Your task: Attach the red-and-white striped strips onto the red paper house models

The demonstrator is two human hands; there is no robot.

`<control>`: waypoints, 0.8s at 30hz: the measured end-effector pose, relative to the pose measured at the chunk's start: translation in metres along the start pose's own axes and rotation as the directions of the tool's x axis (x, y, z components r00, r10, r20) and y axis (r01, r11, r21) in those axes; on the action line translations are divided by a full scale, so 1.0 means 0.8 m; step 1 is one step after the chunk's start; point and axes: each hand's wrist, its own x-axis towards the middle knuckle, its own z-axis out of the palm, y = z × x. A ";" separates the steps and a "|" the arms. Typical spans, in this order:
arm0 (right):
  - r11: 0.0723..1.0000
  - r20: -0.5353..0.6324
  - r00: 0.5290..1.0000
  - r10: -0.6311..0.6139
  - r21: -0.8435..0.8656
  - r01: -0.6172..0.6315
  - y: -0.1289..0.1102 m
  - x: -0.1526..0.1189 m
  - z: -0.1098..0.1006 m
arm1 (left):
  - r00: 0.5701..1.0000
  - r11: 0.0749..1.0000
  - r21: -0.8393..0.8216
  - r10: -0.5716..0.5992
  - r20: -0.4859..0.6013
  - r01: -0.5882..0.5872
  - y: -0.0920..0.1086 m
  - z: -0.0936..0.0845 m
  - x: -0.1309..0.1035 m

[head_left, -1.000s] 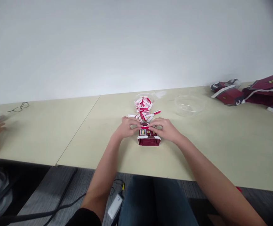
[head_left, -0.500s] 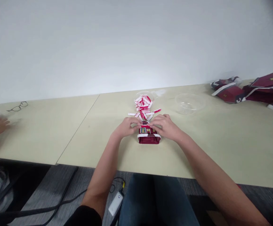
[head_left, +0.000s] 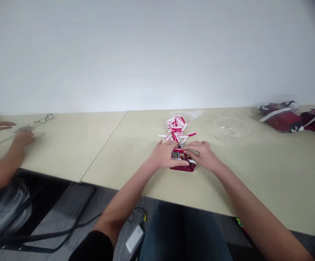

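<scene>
A small dark-red house-shaped piece point(head_left: 183, 168) with printed windows and a white trim lies on the table in front of me. My left hand point(head_left: 165, 155) grips its left side, the thumb stretched across the front edge. From the right, my right hand point(head_left: 201, 154) has its fingers pinched on the upper right part of the same piece. Just beyond it is a loose pile of red-and-white striped strips point(head_left: 177, 136), some of them in a clear round container. My fingers hide the piece's far end.
An empty-looking clear bowl point(head_left: 226, 129) stands right of the strips. Larger dark-red house pieces point(head_left: 284, 117) lie at the far right. Glasses point(head_left: 45, 119) rest at the left, near another person's hands point(head_left: 24, 137). A white power bank point(head_left: 135, 238) is below the table edge.
My left hand has shifted over the front of the house piece, its thumb now across the opening. The view has swung left, showing more of the other person's hands.
</scene>
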 end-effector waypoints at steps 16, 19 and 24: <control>0.592 -0.385 0.561 0.733 -0.047 -0.805 0.154 -0.242 -0.197 | 0.556 0.515 0.239 -0.816 -0.159 0.823 -0.237 -0.127 -0.145; 0.431 -0.363 0.443 0.820 -0.119 -0.895 0.204 -0.250 -0.226 | 0.355 0.302 0.216 -0.891 -0.281 0.929 -0.295 -0.144 -0.163; 0.338 -0.399 0.461 0.792 -0.342 -0.877 0.272 -0.181 -0.246 | 0.206 0.250 0.003 -0.792 -0.574 0.968 -0.326 -0.128 -0.162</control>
